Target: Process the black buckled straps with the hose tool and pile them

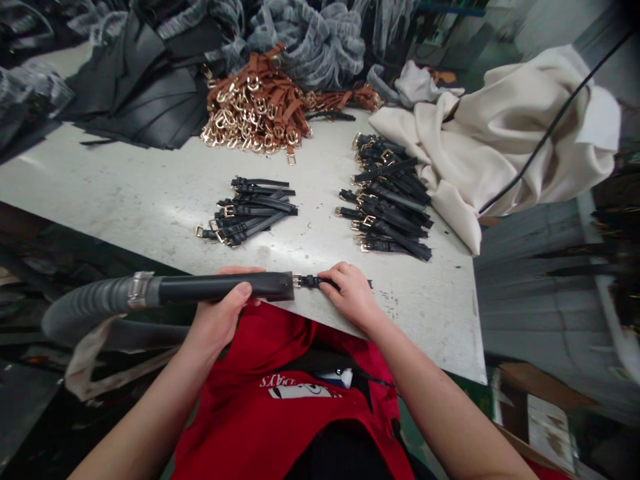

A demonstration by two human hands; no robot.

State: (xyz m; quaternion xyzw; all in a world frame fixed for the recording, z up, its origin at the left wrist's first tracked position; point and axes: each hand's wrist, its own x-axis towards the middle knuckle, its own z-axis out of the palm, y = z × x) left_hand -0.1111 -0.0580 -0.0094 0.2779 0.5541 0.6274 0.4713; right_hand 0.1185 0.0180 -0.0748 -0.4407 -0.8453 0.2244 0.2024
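Note:
My left hand (223,313) is wrapped round a black tube nozzle (225,287) joined to a grey ribbed hose (85,301) that runs off to the left. The nozzle's mouth points right at a small black strap with a gold buckle (307,281) lying at the table's near edge. My right hand (353,293) presses down on that strap with curled fingers, just right of the nozzle mouth.
On the white table (125,193) lie two piles of black straps (253,210) (387,207), a heap of brown straps with gold buckles (255,103), black leather sheets (145,87) and cream cloth (500,133). A black cable (550,127) crosses the cloth.

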